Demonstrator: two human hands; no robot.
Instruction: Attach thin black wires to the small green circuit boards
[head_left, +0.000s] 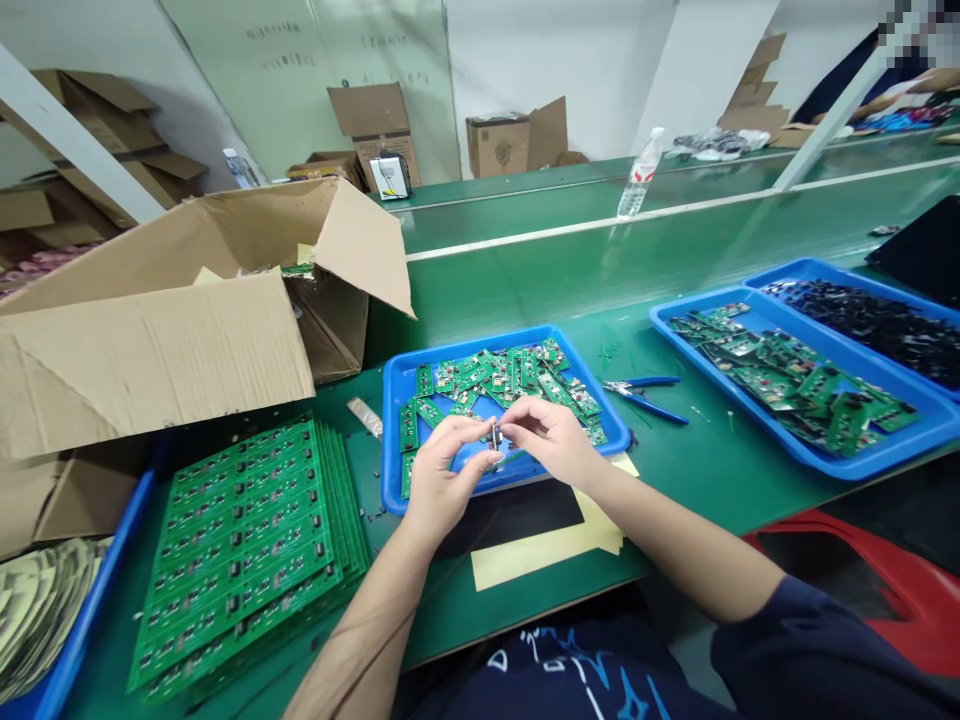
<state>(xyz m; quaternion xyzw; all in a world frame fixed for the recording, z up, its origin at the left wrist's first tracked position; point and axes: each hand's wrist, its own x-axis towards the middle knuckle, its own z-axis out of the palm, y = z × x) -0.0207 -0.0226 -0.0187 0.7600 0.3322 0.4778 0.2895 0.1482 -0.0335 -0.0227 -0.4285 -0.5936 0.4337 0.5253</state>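
Over the front of a blue tray (390,430), my two hands meet at a small circuit board (495,438) turned nearly edge-on. Thumb and fingers of my left hand (442,478) pinch it from the left. My right hand (553,440) is closed at its right side, fingertips on or beside a dark part on it; the exact contact is too small to make out. Several small green circuit boards (480,372) lie loosely in the tray below and behind my hands. Blue-handled pliers (649,392) rest on the green table right of the tray.
Stacked green board panels (240,540) stand at the left, beneath a large open cardboard box (150,350). To the right, one blue tray (825,462) holds more boards; another holds black parts (874,325). Yellow paper strips (525,565) lie in front. A bottle (641,175) stands behind.
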